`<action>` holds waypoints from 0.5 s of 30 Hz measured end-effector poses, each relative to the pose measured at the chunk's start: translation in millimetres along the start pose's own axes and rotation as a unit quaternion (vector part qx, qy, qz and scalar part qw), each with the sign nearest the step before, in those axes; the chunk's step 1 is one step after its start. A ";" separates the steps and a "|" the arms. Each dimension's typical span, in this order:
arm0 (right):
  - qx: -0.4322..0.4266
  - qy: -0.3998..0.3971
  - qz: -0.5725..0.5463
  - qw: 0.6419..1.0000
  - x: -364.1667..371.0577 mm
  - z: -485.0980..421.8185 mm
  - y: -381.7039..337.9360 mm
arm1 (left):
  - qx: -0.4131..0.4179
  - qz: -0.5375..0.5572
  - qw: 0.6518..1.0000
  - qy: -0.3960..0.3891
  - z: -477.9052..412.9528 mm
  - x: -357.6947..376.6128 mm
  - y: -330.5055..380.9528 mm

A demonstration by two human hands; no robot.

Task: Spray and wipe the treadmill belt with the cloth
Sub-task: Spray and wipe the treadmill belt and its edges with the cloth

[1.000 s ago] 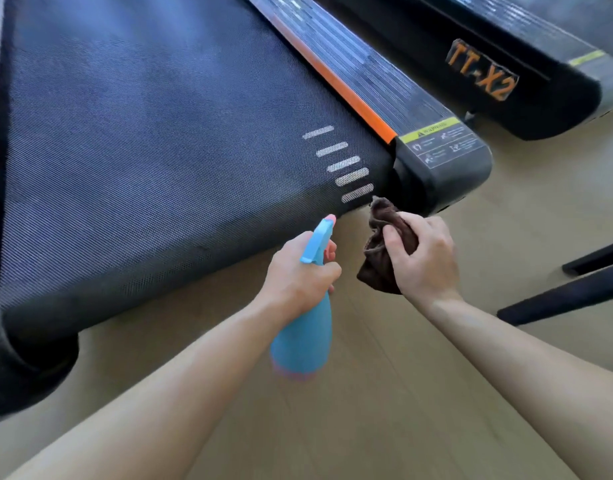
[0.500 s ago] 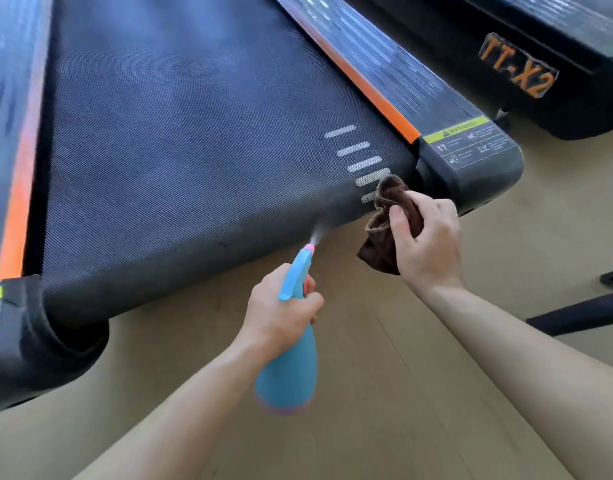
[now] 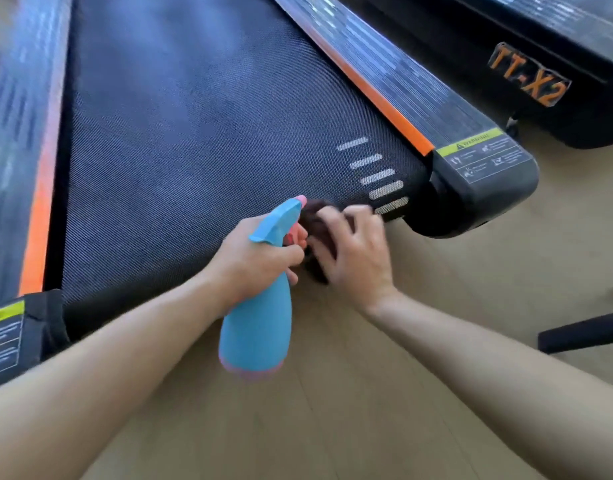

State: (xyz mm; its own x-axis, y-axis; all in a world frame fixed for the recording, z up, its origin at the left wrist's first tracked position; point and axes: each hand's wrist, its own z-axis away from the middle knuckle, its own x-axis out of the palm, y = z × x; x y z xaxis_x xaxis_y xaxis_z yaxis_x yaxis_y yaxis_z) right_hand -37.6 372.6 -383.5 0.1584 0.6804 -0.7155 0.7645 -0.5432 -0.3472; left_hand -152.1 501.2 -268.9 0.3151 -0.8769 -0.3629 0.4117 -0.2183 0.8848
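Observation:
The black treadmill belt [image 3: 194,133] fills the upper left, with several grey stripes near its rear right corner. My left hand [image 3: 253,258] grips a blue spray bottle [image 3: 256,327] with a pink trigger, nozzle aimed at the belt's rear edge. Just right of it, my right hand [image 3: 357,251] holds a dark brown cloth [image 3: 317,233] against the belt's rear edge. The cloth is blurred and mostly hidden under the fingers.
Orange-trimmed side rails [image 3: 384,81] flank the belt, ending in black end caps [image 3: 488,181] with warning labels. A second treadmill [image 3: 540,84] marked TT-X2 stands at the right. A black bar [image 3: 582,332] lies on the beige floor [image 3: 367,410] at the right.
My right hand has moved the cloth left and down onto the belt's rear edge, beside the nozzle. The spray mist is gone. The view has shifted, showing more of the left rail.

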 end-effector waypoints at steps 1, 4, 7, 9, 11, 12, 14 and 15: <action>-0.034 -0.009 0.003 0.999 2.8 2.7 -4.8 | -0.001 -0.011 1.000 -0.004 -1.2 -4.8 0.7; -0.060 0.000 0.050 0.997 0.4 -16.5 11.8 | -0.011 -0.026 1.000 -0.007 -0.1 -18.5 -1.3; 0.017 0.025 0.073 0.997 -10.8 -33.5 35.0 | -0.009 -0.027 1.000 -0.007 2.8 -30.0 -10.7; 0.017 0.020 0.088 0.996 -11.3 -33.6 36.9 | -0.014 -0.014 1.000 0.007 6.0 -34.1 -17.4; 0.012 0.018 0.100 0.995 -12.9 -33.7 37.4 | -0.015 -0.006 1.000 0.009 9.4 -35.6 -20.9; 0.026 0.021 0.103 0.994 -15.0 -35.4 39.6 | -0.017 -0.007 1.000 0.006 10.9 -35.8 -21.4; 0.075 0.029 0.100 0.992 -18.6 -38.6 42.3 | -0.015 -0.015 1.000 0.001 12.1 -35.0 -21.5; 0.089 0.030 0.094 0.991 -17.5 -37.8 39.1 | -0.012 -0.015 1.000 -0.001 11.9 -34.9 -21.6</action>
State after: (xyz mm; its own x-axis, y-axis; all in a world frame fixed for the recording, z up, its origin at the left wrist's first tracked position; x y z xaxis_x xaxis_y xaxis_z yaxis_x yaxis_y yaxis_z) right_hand 13.1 358.0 -361.6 0.3291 0.5840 -0.7420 0.5957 -0.7381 -0.3167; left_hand -182.2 531.5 -271.9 0.3006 -0.8707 -0.3892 0.4411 -0.2349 0.8662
